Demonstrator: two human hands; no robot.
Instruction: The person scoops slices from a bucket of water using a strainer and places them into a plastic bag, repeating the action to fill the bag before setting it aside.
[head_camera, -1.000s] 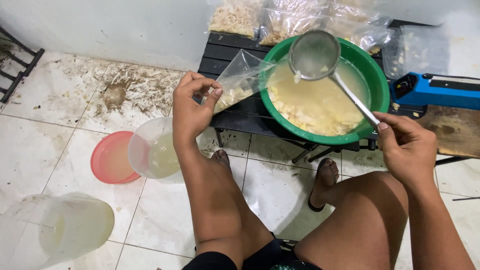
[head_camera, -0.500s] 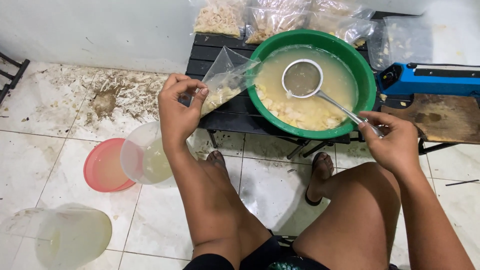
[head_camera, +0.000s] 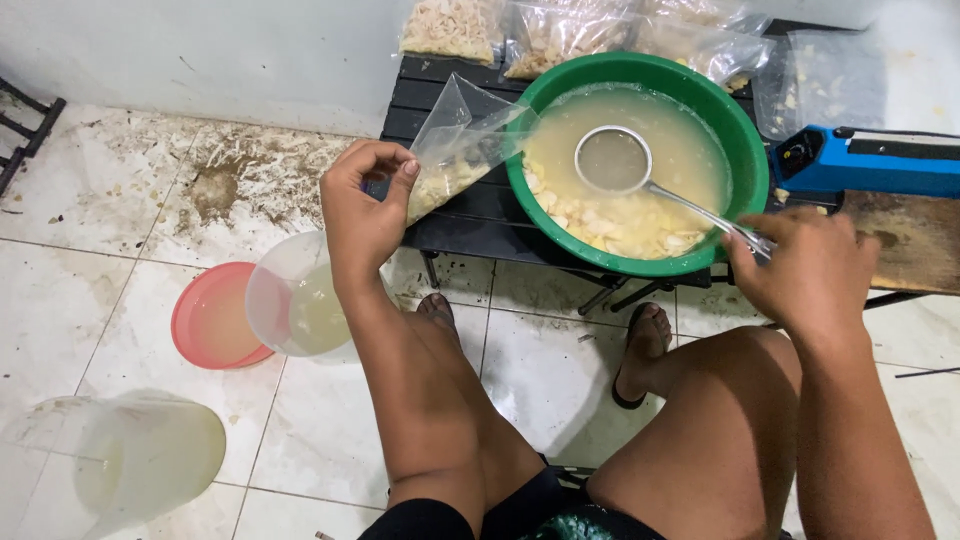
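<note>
Strainer ladle (head_camera: 613, 160) sits with its round mesh cup dipped in the cloudy liquid of the green basin (head_camera: 745, 150), its thin metal handle running down-right over the basin's rim into the right hand (head_camera: 808, 270). That hand is closed around the handle's end, fingers curled on top. The left hand (head_camera: 362, 208) is well apart, left of the basin, pinching the mouth of a clear plastic bag (head_camera: 462, 140) between thumb and fingertips; the bag (partly filled with pale chunks) leans against the basin's outer wall. The basin stands on a dark slatted worktop (head_camera: 420, 95), with pale pieces piled at its near side. Filled bags (head_camera: 450, 28) lie behind it, a blue sealing tool (head_camera: 870, 160) to its right. On the tiled floor (head_camera: 90, 290) below the left hand sit a clear tub (head_camera: 295, 300) and a pink lid (head_camera: 210, 320).
</note>
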